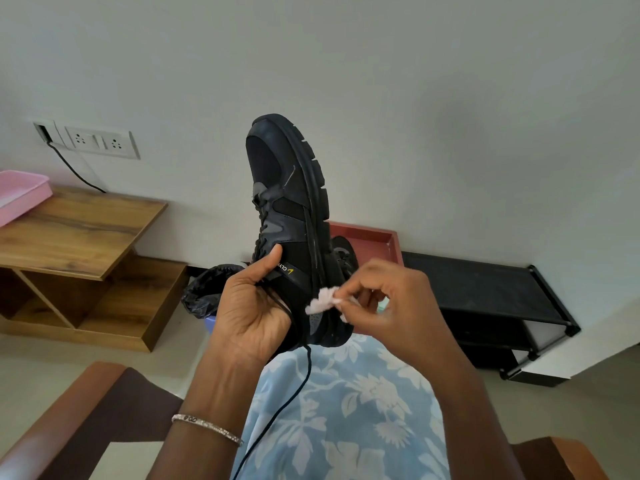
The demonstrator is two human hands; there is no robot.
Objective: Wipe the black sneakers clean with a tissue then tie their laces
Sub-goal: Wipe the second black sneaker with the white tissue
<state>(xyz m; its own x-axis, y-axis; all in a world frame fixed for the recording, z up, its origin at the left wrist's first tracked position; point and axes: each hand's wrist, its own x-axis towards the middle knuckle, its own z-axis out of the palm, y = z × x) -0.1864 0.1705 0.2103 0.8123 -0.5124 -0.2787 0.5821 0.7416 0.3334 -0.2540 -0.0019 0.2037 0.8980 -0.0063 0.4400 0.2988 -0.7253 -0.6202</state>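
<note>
1. Held sneaker (287,220): raised at frame centre, over the lap. The long axis runs 6 to 12 o'clock and leans slightly toward 11. The toe is up and the heel is down.
2. The sole edge faces 3 o'clock and the lace side faces 9 o'clock. The yellow logo panel faces the camera.
3. Left hand (252,306): it grasps the sneaker at the collar, with the thumb pressed on the side panel just beside the logo. A bracelet (207,427) sits on the wrist.
4. Right hand (391,299): at 3 o'clock of the heel, its fingertips pinch a crumpled tissue (322,304). The tissue touches the sneaker low on the sole-side edge.
5. One loose lace (294,386) hangs from the heel end toward 6 o'clock, across a blue floral garment (346,410).
6. Open room: behind the toe half, from 9 round to 3 o'clock, only plain wall (415,98) shows.
7. Edges low down: a bin with a black liner (204,292) is at 8 o'clock, just behind the left hand. A red tray (367,233) at 3 o'clock holds the second sneaker (344,252), which is partly hidden.
8. Further out, a black rack (485,292) is at 4 o'clock and a wooden table (79,230) is at 9. Brown chair arms (86,410) are at 7 and 5.
</note>
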